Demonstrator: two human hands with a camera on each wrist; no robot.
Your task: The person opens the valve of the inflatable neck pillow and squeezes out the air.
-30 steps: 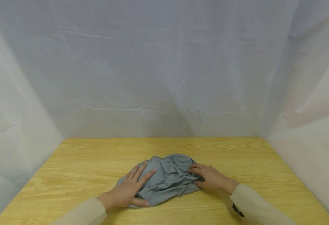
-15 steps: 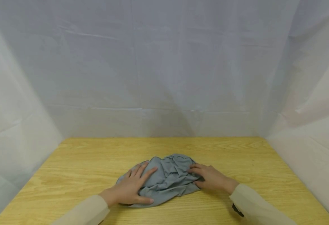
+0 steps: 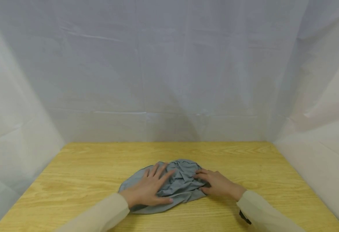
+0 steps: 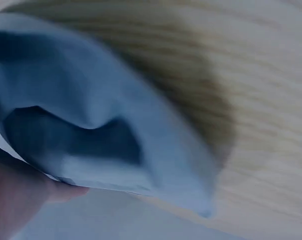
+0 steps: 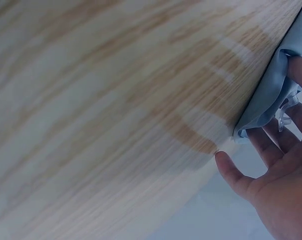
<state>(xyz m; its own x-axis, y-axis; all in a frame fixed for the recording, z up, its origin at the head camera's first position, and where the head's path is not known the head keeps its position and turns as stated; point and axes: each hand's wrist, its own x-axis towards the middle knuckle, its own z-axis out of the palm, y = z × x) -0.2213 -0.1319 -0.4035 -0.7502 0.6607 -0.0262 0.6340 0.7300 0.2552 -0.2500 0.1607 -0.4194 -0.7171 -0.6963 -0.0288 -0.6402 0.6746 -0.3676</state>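
Observation:
A crumpled grey-blue cloth (image 3: 183, 183), gathered in many folds and dark along its far edge, lies on the wooden table. My left hand (image 3: 147, 190) rests over its left half with spread fingers. In the left wrist view the near edge of the cloth (image 4: 156, 130) lifts into a pocket-like fold, blurred, with part of the hand (image 4: 15, 200) below it. At the right end, my right hand (image 3: 218, 183) holds the cloth between thumb and bent fingers. A small clear plastic piece (image 5: 286, 115) shows by those fingers in the right wrist view, its kind unclear.
The wood-grain table (image 3: 85, 170) extends around the cloth on all sides. White sheeting hangs behind it as a back wall (image 3: 169, 80), with more sheeting on the left (image 3: 15, 129) and right (image 3: 323, 135). Both forearms wear beige sleeves (image 3: 265, 209).
My left hand has slid to the right and slightly away across the cloth, uncovering its left end. The right hand and the cloth's outline have hardly moved.

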